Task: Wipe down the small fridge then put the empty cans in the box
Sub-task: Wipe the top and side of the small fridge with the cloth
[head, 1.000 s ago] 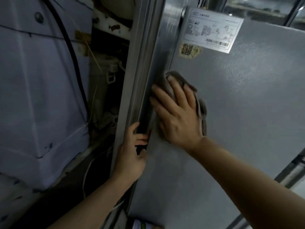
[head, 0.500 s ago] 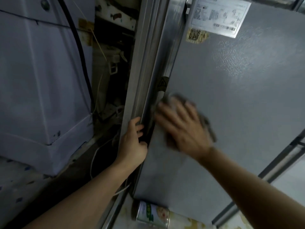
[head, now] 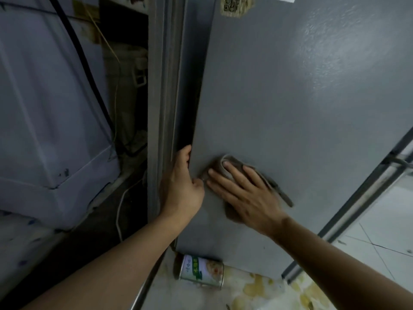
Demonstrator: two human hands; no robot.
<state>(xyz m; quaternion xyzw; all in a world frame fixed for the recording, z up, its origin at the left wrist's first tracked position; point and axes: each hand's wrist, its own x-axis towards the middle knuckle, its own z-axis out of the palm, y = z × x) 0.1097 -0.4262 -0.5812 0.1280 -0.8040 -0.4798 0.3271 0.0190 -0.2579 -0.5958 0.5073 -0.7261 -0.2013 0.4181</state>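
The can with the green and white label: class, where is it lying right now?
In the head view the can lies on its side low in the frame, on the patterned surface at the foot of the grey fridge side, below both hands.

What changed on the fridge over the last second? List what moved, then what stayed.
The right hand slid the cloth down the grey fridge side, from just under the label to the lower part of the panel. The left hand shifted down the front edge with it. The view tipped downward, so a can lying by the base now shows. Unchanged: the cloth stays pressed flat under the palm and the left hand still grips the edge.
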